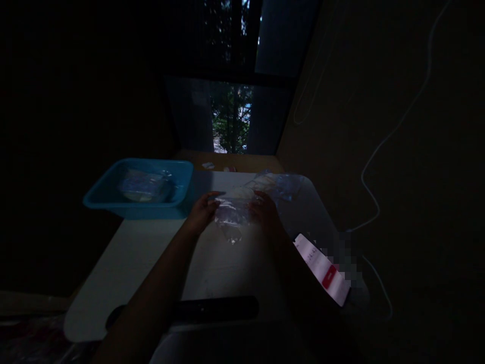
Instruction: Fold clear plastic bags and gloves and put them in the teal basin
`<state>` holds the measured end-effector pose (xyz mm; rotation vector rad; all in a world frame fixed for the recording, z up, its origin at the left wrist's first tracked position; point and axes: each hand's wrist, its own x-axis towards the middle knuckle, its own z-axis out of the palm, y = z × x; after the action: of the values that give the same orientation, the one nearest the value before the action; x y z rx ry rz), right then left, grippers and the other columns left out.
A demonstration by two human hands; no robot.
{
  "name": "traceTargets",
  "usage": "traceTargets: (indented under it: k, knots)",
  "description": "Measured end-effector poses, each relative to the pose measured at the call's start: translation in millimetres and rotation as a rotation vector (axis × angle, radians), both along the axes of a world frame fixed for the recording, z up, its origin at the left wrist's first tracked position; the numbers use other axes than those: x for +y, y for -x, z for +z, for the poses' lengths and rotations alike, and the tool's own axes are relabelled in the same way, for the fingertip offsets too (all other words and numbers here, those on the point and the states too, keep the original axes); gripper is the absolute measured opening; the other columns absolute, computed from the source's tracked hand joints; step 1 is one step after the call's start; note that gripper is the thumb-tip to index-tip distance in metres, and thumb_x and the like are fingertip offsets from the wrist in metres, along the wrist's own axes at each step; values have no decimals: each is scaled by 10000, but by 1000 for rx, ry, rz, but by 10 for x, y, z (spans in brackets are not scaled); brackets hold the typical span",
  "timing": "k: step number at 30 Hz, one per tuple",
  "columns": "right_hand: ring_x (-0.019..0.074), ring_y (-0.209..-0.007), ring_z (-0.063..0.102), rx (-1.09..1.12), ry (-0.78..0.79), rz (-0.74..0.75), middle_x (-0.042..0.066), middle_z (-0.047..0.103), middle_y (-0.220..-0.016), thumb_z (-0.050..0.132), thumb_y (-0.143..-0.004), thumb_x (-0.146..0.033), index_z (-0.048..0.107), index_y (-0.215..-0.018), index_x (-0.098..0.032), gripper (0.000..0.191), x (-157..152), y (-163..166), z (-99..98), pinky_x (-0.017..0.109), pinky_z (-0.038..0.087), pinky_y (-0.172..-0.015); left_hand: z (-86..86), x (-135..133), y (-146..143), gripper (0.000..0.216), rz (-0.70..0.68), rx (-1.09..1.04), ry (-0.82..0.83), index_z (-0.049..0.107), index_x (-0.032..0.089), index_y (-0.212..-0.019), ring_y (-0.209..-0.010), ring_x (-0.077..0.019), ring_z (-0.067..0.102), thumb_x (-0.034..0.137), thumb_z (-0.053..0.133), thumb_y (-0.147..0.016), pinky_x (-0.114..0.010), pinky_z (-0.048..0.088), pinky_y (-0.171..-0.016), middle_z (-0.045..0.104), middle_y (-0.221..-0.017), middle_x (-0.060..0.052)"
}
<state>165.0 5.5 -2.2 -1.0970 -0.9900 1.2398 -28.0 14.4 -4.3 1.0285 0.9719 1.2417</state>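
Note:
The scene is very dark. My left hand (202, 210) and my right hand (265, 212) both grip a clear plastic bag (232, 215) just above a white table (129, 263). The left hand pinches the bag's left edge and the right hand holds its right edge. What is inside the bag cannot be made out. More clear plastic bags (278, 184) lie on the table just beyond my right hand.
A blue plastic basin (182, 194) with bagged items stands at the table's far left. A lit phone (324, 268) lies at the right edge near my right forearm. A dark long object (215, 308) lies along the near edge. A white cable (373, 202) hangs on the right wall.

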Motion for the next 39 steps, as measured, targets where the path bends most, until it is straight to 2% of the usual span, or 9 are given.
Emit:
traceTargets:
  k: [2,6,9,12,14,18,22,30,39]
  knots:
    - [84,-495,525,-14,-6,-6,-73,558,-592,652,-519,-241,534,-977,-244,473,0,10,4,200,402,-457,6,-4,-10,407,-8,8,12,567,171,-939,-422,-62,452,266,680,-560,-177,323,-414,562,-565,47]
    - [91,-479,517,-45,-2,14,-57,555,-570,621,-549,-278,563,-905,-218,366,16,10,0,211,399,-445,0,-9,-13,301,-22,82,44,566,129,-663,-397,-51,411,368,704,-543,-181,285,-406,507,-483,44]
    - [108,-498,528,-108,-42,-13,-34,573,-592,558,-614,-324,585,-852,-209,265,26,-7,1,237,425,-462,-29,-8,0,300,-27,113,29,540,138,-610,-370,-47,368,399,681,-560,-184,254,-394,464,-443,56]
    - [139,-645,586,-397,-204,-98,7,635,-712,527,-642,-280,613,-787,-202,186,25,-16,13,274,477,-615,-46,-19,-7,279,-35,191,-33,540,146,-598,-391,-58,388,404,646,-590,-191,276,-410,478,-461,50]
    - [154,-766,602,-634,-330,-123,33,665,-816,516,-657,-236,630,-760,-200,158,10,0,24,288,468,-740,-39,-35,-27,255,-32,300,-90,552,146,-593,-419,-67,407,389,631,-595,-194,294,-426,496,-480,43]
    - [155,-837,606,-955,-523,7,45,685,-871,508,-713,-192,653,-805,-197,172,-49,92,46,280,424,-814,-14,-62,-68,242,-38,459,-189,566,146,-579,-479,-90,447,385,608,-583,-207,334,-464,523,-510,23]
    - [163,-883,591,-1139,-534,95,35,685,-908,519,-763,-230,654,-880,-208,180,-94,181,67,302,366,-839,-12,-68,-74,254,-74,524,-260,595,150,-601,-526,-109,486,403,576,-606,-218,371,-503,571,-551,2]
    - [147,-831,571,-1173,-489,115,22,691,-828,519,-788,-231,666,-794,-198,151,-127,222,107,294,313,-813,1,-82,-70,253,-110,547,-278,636,139,-652,-581,-127,532,384,576,-621,-226,406,-551,627,-616,-18]
    - [157,-775,578,-1117,-486,98,31,685,-778,528,-765,-225,665,-736,-202,142,-106,184,95,280,355,-760,34,-94,-72,246,47,367,-139,612,147,-611,-478,-102,449,387,644,-567,-219,335,-475,533,-512,17]
